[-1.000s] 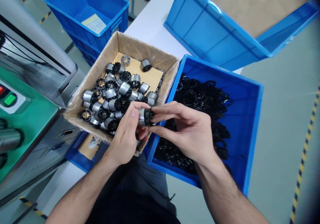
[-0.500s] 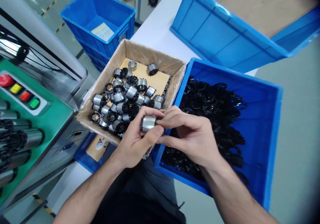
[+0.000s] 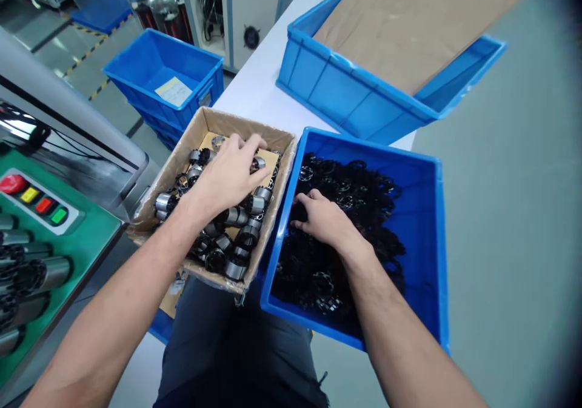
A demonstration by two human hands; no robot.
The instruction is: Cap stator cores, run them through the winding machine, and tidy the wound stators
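My left hand [image 3: 231, 171] is over the plastic-lined cardboard box [image 3: 282, 180], with thumb and fingers spread. A silvery metal core with black end pieces [image 3: 257, 164] lies under it, between thumb and fingers; I cannot see whether they touch. Many similar metal cores [image 3: 236, 216] are heaped in the box. My right hand [image 3: 321, 214] reaches into the blue bin [image 3: 421, 220] beside it. Its fingers are curved and apart, low over a pile of black ring-shaped parts [image 3: 364, 183]. Dark parts lie around its fingertips, and none can be made out as held.
Behind the bin, a blue crate [image 3: 336, 83] with a brown cardboard sheet [image 3: 409, 26] stands on the white table [image 3: 259, 90]. Stacked blue crates [image 3: 168, 62] stand on the floor. At left is a green machine top [image 3: 97, 214] with buttons [image 3: 44, 205] and metal cores [image 3: 52, 274].
Both hands were together around one metal core and have separated. My left hand moved up over the cardboard box without it; my right hand went down into the blue bin. The view shifted.
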